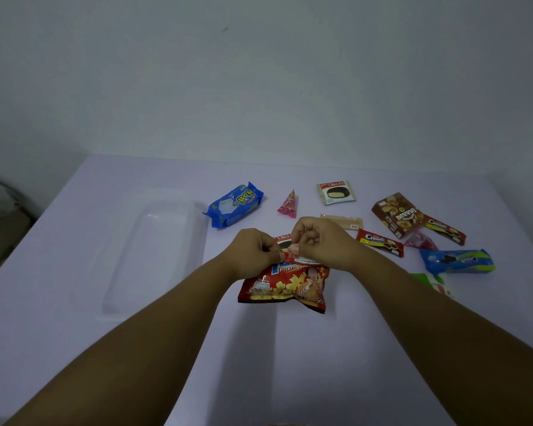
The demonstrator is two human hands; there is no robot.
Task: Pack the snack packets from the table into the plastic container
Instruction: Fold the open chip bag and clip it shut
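Observation:
A red potato snack bag [285,287] hangs at the table's middle, pinched at its top edge by my left hand [256,249] and my right hand [316,239]. The clear plastic container [154,256] lies to the left of the bag with nothing in it. A Choco Pie packet [282,238] peeks out behind my hands, mostly hidden. Other packets lie around: a blue biscuit pack [234,205], a pink triangular packet [288,203], a second Choco Pie packet [336,192], and a brown box [397,214].
On the right lie two red cream-biscuit packets [380,242] [445,229], a small pink packet [420,240], a blue cookie pack [457,261], a beige wafer bar [350,221] and a green-white packet [433,282]. A wall rises behind the lilac table [74,348].

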